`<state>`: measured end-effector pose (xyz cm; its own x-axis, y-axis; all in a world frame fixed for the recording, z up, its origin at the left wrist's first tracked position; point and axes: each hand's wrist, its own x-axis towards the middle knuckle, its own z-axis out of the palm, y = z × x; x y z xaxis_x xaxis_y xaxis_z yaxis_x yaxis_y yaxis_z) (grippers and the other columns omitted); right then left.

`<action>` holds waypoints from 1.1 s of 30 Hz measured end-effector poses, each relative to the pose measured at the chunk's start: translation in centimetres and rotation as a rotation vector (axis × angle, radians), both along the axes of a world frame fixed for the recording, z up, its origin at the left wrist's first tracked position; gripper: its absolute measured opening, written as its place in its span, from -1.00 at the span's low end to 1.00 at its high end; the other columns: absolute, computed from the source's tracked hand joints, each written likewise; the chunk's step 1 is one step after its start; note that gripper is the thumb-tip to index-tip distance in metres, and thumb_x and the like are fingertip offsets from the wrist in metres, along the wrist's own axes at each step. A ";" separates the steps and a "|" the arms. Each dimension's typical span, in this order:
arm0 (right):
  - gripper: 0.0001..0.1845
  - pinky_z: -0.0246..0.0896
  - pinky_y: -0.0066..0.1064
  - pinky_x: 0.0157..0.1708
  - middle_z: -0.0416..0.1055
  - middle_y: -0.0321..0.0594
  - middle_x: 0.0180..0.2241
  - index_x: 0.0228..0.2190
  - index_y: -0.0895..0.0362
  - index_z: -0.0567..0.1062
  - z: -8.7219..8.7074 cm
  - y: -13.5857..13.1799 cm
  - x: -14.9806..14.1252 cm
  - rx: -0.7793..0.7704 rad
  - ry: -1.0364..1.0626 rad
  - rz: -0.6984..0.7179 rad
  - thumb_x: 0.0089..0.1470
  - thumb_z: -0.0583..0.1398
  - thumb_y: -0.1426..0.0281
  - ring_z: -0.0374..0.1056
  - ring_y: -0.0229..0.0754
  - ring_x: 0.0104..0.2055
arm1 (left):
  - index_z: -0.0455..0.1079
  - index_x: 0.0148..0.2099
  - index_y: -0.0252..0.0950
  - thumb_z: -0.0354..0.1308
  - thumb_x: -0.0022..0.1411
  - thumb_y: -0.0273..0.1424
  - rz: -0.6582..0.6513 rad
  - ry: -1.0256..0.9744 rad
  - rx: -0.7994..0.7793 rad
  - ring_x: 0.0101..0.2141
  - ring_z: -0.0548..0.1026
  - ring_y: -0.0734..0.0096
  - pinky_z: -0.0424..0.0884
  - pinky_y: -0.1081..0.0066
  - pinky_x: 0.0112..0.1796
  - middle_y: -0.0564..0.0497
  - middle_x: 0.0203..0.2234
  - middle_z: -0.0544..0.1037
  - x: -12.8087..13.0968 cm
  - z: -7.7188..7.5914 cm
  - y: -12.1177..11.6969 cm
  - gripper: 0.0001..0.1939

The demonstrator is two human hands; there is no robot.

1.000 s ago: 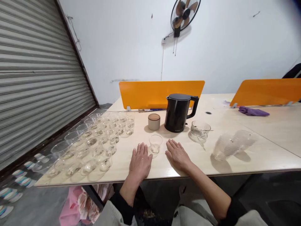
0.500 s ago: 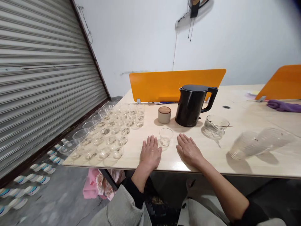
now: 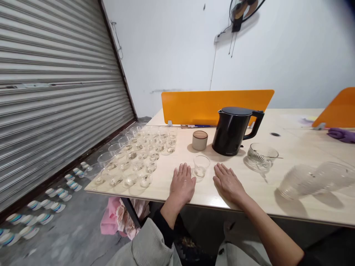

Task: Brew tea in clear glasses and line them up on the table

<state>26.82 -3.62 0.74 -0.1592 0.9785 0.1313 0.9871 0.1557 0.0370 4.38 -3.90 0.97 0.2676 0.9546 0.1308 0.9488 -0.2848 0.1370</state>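
Nothing's in hand yet: left hand point(image 3: 182, 184) and right hand point(image 3: 229, 183) lie flat, open and empty on the counter point(image 3: 249, 194), either side of a small clear glass point(image 3: 201, 166), with rows of glasses point(image 3: 133, 159) off left.

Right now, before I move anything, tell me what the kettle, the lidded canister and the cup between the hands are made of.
The black kettle looks like satin plastic or coated metal; its soft sheen leaves that open. The canister seems matte ceramic, dull beige, under a brown lid that looks like wood. The cup looks like clear glass: see-through, glossy, thick-based.
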 end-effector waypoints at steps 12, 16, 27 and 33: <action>-0.35 -0.13 0.06 0.42 0.06 0.07 0.44 0.37 0.33 0.21 0.0 0.1 0.0 -0.002 0.000 0.002 0.38 -0.11 0.30 -0.07 0.07 0.49 | -0.01 0.50 -0.46 -0.26 0.53 -0.19 0.001 -0.013 0.002 0.47 -0.09 0.08 -0.11 -0.01 0.42 -0.18 0.48 -0.03 0.0 -0.2 0.2 -0.34; -0.35 -0.13 0.06 0.42 0.06 0.08 0.43 0.37 0.33 0.21 -0.1 0.1 0.0 0.001 0.003 0.002 0.37 -0.11 0.30 -0.06 0.08 0.49 | 0.01 0.50 -0.44 -0.26 0.52 -0.19 0.005 -0.003 0.014 0.47 -0.08 0.10 -0.08 -0.01 0.42 -0.17 0.48 -0.01 0.0 -0.3 0.2 -0.35; -0.35 -0.13 0.07 0.41 0.05 0.07 0.44 0.36 0.31 0.21 -0.3 0.1 0.0 0.011 0.025 0.001 0.38 -0.12 0.27 -0.08 0.08 0.49 | 0.03 0.48 -0.51 -0.25 0.52 -0.22 0.027 -0.003 0.030 0.46 -0.05 0.06 -0.06 0.02 0.41 -0.23 0.47 0.02 -0.2 -0.1 0.0 -0.35; -0.34 -0.16 0.07 0.42 0.02 0.06 0.45 0.38 0.33 0.18 0.0 -0.1 -0.3 -0.015 0.017 -0.017 0.38 -0.13 0.28 -0.11 0.07 0.50 | 0.04 0.48 -0.54 -0.25 0.52 -0.23 0.034 0.007 0.040 0.46 -0.03 0.04 -0.05 0.03 0.41 -0.26 0.47 0.04 -0.2 -0.2 -0.1 -0.35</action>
<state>26.54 -3.69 0.73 -0.1409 0.9829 0.1189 0.9900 0.1397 0.0180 4.16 -3.95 0.79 0.2362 0.9572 0.1671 0.9588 -0.2575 0.1197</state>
